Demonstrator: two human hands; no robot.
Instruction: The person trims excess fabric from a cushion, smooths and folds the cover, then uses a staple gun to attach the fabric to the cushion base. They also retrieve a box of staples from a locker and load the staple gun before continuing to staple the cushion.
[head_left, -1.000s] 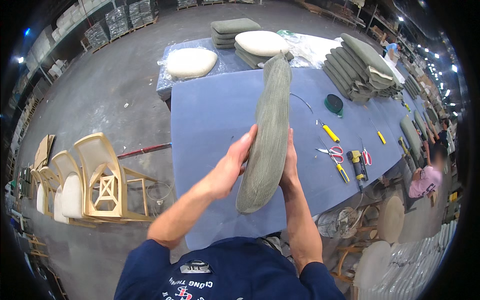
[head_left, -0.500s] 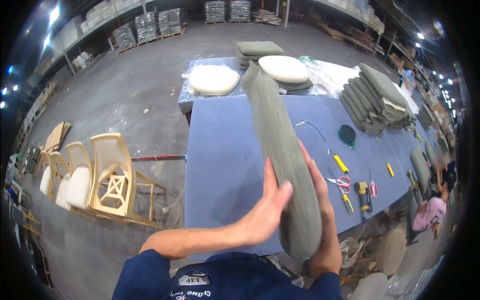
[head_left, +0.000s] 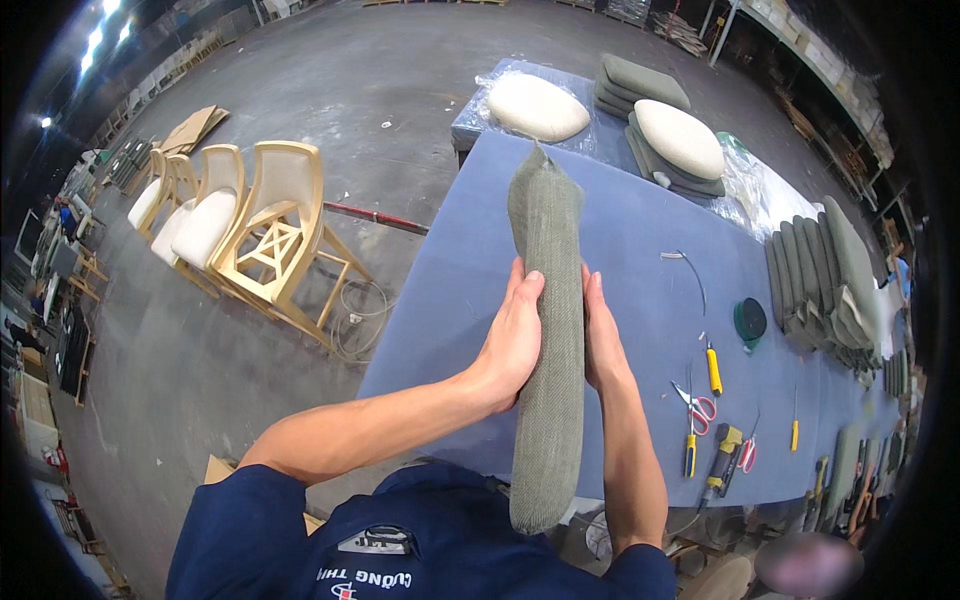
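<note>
the green cushion [head_left: 547, 330], which was tilted a moment ago, now stands upright in the frame's centre, pressed between the left hand [head_left: 512, 340] and right hand [head_left: 602, 335], fingers flat, above the blue table [head_left: 640, 260].

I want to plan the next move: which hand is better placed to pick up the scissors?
Right, probably. The scissors lie on the table's right side, nearer the right hand; the left hand sits behind the green cushion.

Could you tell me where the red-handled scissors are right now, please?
In the head view, the scissors lie on the blue table, right of the right hand, beside the yellow-handled screwdriver.
</note>
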